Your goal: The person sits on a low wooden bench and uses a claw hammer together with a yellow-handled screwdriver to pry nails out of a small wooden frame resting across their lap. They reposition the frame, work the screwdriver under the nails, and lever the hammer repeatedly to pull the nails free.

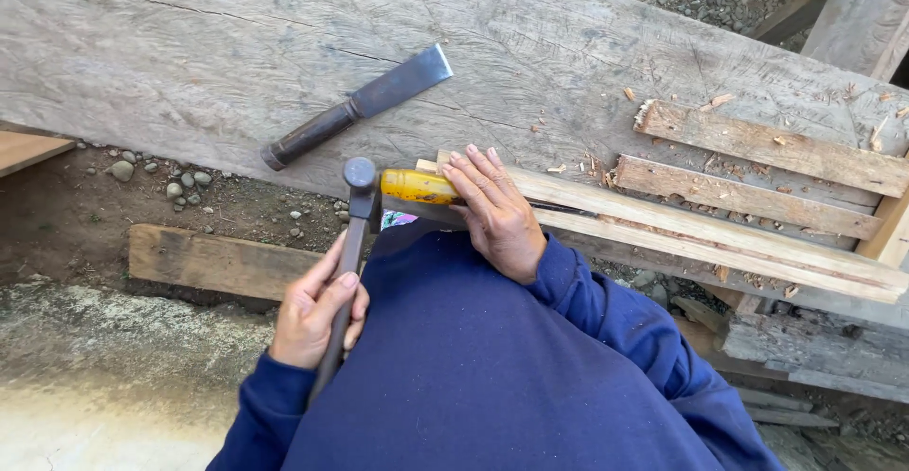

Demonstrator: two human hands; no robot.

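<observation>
Left hand (317, 315) grips the hammer (355, 234), its head right against the yellow-handled chisel (418, 186); right hand (492, 211) wraps that chisel, lying on a wooden slat (701, 234) across the desk (237, 45).

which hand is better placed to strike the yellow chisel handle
Left. The left hand already grips the hammer, whose head sits right at the butt of the yellow-handled chisel. The right hand is clamped on the chisel, steadying it.

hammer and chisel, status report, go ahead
Left hand grips hammer, head at yellow chisel handle. Right hand holds chisel on wood strip. Spare broad chisel lies clear on plank.
</observation>
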